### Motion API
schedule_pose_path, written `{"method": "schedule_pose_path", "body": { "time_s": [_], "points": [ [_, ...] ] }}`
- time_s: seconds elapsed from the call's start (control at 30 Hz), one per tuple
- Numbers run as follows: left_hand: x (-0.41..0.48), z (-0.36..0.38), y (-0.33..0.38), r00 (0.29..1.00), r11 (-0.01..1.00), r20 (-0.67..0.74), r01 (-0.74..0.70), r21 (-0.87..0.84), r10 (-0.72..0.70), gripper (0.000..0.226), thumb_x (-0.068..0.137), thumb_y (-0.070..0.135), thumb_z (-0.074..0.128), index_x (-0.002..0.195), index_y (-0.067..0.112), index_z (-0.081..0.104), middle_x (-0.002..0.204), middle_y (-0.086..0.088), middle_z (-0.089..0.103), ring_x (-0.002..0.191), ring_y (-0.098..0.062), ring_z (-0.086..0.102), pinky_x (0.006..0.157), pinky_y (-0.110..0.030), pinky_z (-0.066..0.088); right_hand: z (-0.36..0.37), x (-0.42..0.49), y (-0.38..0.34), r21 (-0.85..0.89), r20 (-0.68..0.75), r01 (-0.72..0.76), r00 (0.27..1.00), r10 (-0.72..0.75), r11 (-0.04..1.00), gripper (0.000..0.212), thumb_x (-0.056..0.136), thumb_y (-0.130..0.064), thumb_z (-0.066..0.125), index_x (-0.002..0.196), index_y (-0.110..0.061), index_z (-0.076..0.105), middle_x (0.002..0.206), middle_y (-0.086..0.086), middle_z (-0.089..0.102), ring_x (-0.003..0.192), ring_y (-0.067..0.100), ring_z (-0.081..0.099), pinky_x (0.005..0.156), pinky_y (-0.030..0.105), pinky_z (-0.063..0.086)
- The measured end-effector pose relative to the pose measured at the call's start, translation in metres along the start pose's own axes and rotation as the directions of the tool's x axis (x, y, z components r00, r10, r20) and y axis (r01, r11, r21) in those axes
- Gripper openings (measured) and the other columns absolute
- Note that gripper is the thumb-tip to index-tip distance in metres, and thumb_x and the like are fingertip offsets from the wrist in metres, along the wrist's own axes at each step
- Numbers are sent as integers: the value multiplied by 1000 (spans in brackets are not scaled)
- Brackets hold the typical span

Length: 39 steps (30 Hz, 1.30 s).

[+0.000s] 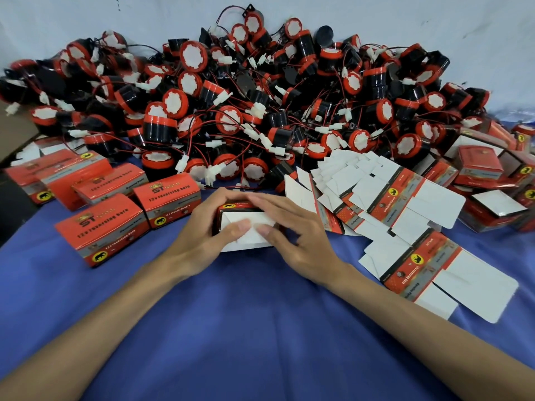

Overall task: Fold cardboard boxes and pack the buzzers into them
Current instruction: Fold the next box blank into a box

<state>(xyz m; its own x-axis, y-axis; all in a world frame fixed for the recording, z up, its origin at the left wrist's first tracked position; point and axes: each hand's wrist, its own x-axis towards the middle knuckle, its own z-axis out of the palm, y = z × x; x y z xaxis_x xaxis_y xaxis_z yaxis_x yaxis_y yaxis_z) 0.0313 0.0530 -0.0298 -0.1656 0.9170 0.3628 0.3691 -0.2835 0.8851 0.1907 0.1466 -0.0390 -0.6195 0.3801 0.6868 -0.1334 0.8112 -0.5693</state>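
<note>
**Two hands grip a box at its white end flaps**

A blue cloth (246, 328) covers the table, with a pale wall (86, 18) behind it. A heap of red-and-black buzzers (260, 96) lies against the wall. Closed red boxes (101, 230) stand at the left and flat cartons (405, 198) fan out at the right. At the centre, the left hand (202, 235) and right hand (295, 227) curl round one box (246, 224), thumbs pressing its white flaps. Its contents are hidden.

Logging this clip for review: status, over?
Left hand and right hand grip one reversing-horn box, thumbs pressing its white end flaps. Buzzer pile behind, flat box blanks right. Nothing blocking.
</note>
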Motion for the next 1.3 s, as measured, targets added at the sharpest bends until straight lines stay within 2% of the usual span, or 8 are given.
{"method": "schedule_pose_path", "body": {
  "time_s": [0.1,0.2,0.37,0.5,0.7,0.83,0.97,1.3],
  "points": [
    [-1,-1,0,998,996,-56,-19,82,23,39,78,51,55,112,33,57,109,18,64,104,-2,60,83,-12,43,0,1,-1,-28,-37,-87,996,86,996,45,88,-13,65,131,-2,55,137,12,52,131,20,46,109,35,39],
    [-2,-2,-1,995,987,-66,-61,150,72,34,81,49,53,111,35,56,105,22,62,101,-2,60,83,-11,41,0,0,-1,15,37,-112,993,111,994,43,91,-14,62,132,-6,55,140,8,51,134,16,43,110,37,38],
    [-3,-1,-4,993,966,-45,-95,242,109,31,84,50,50,109,33,55,96,10,60,90,-6,58,78,-12,41,0,-1,3,11,21,-48,999,48,999,36,88,-6,66,123,0,61,129,10,61,128,21,52,107,39,42],
    [-2,-3,-7,996,964,-19,-80,252,87,42,85,51,49,113,21,58,101,14,60,98,-6,58,82,-14,41,2,-1,5,-33,-21,3,1000,-4,999,34,86,-5,68,118,2,64,123,12,64,120,23,58,102,37,47],
    [-1,-5,-6,994,964,3,-110,241,112,27,82,48,54,106,37,49,104,19,57,95,-5,58,77,-11,43,4,-3,10,-131,-68,104,991,-114,986,32,82,-4,72,112,6,67,111,15,69,106,25,64,94,34,52],
    [0,-3,-4,992,954,1,-124,272,129,32,82,46,54,105,24,53,96,13,58,88,-9,57,72,-16,45,5,-4,12,-205,-95,140,982,-162,969,30,81,-3,73,109,5,68,106,14,71,100,26,65,90,31,53],
    [0,4,-3,988,938,-22,-140,316,154,29,88,30,58,107,8,58,97,4,59,90,-10,58,78,-21,46,5,-3,13,-240,-140,143,974,-180,960,26,79,1,73,105,5,70,99,13,72,93,25,66,87,28,53],
    [-1,8,-3,979,919,-73,-151,365,190,25,90,21,58,107,3,62,100,-1,64,95,-8,60,83,-23,48,5,-1,12,-317,-143,183,961,-238,931,20,80,2,72,99,7,71,97,14,72,88,31,68,84,34,54]
  ]
}}
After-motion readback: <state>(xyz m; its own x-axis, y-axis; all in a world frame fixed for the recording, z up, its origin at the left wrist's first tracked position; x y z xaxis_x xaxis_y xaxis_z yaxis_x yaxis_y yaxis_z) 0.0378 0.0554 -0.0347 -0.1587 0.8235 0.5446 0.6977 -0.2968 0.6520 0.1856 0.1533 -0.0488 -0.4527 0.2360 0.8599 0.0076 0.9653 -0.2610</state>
